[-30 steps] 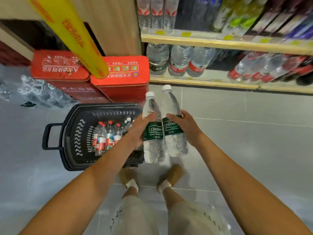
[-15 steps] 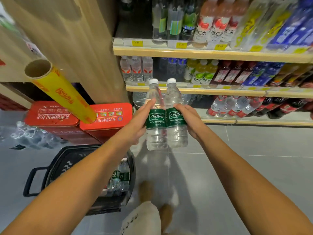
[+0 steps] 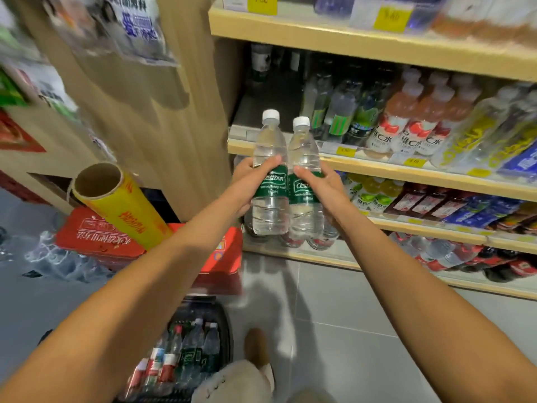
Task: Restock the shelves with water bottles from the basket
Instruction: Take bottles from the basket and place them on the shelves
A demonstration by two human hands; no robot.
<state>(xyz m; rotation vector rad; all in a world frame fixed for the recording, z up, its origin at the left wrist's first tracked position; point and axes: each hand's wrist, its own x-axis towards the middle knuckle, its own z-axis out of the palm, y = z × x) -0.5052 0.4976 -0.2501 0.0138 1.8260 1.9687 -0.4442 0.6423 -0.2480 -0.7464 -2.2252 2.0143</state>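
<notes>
2 bare forearms without sleeves, light beige patterned shorts [image 3: 232, 382], tan shoe [image 3: 257, 347] with white sock

Basket [image 3: 223, 321] largely hidden behind left forearm, cut by bottom edge. Hanging packets [image 3: 136, 27] blurred; yellow price tags [image 3: 390, 17] unreadable.
</notes>
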